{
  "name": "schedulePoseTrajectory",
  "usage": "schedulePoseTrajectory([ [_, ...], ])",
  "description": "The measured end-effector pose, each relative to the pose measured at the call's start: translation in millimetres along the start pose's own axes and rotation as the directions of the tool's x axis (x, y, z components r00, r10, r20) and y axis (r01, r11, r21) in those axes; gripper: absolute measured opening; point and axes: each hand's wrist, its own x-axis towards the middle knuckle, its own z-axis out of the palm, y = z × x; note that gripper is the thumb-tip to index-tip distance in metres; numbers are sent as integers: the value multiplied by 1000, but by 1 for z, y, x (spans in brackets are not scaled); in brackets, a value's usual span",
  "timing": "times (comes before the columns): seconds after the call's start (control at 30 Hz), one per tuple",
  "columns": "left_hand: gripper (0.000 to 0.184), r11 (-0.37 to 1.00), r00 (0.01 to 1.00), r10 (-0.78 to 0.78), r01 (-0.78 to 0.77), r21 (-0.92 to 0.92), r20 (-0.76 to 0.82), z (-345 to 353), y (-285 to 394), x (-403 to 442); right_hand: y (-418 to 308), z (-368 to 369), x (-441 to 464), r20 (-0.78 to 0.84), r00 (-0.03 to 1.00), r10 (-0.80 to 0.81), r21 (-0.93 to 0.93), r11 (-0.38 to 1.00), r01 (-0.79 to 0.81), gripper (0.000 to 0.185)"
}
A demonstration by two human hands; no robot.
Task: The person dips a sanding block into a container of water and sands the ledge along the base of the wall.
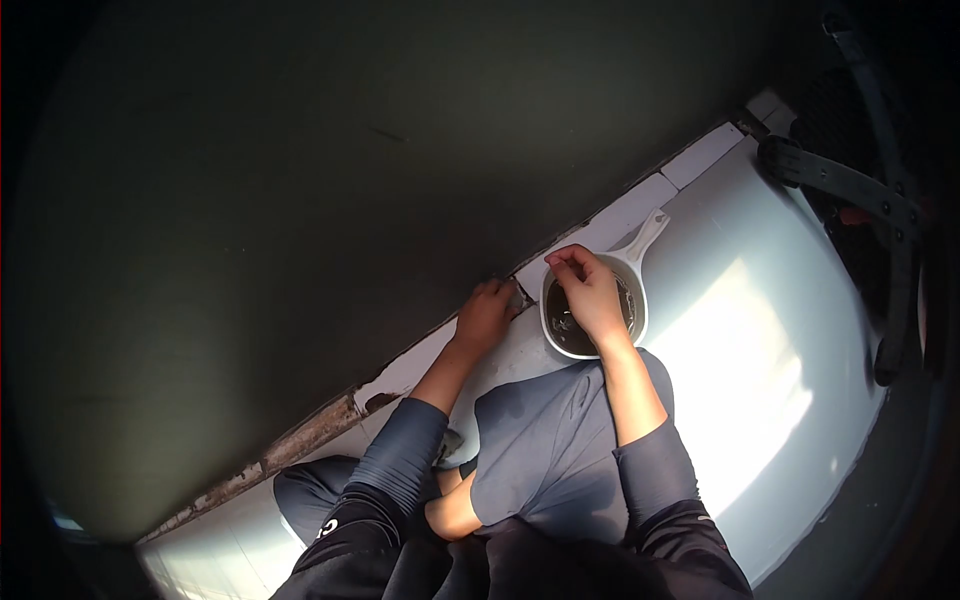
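Observation:
A white dipper (643, 290) with a short handle stands beside my bent leg, holding dark liquid with small pale bits in it. Above its opening is my right hand (590, 292), thumb and fingers pinched together; whatever is between them is too small to make out. My left hand (485, 317) is at the tiled ledge (620, 212), left of the dipper. Its fingers are curled at the edge by a chipped, dark gap between tiles, close to a small greyish patch I cannot identify.
Murky dark water (250, 200) fills the far side beyond the ledge. A pale, smooth floor (740, 370) with a bright sunlit patch lies to the right. Dark straps or bars (850, 185) stand at the upper right. My folded legs (550, 440) are close to the dipper.

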Motion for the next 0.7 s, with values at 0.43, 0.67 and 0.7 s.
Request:
schedulePoseTrajectory([
  [0.43,36,976,990,-144,141,164,6,26,8,21,3,2,1,38,998,44,81,996,-47,13],
  [0.67,35,991,999,-24,18,135,38,13,-5,-1,9,3,3,23,999,49,90,995,-51,12],
  [0.7,35,990,999,-25,20,138,37,12,-6,-7,10,3,3,24,999,48,92,994,-50,12],
])
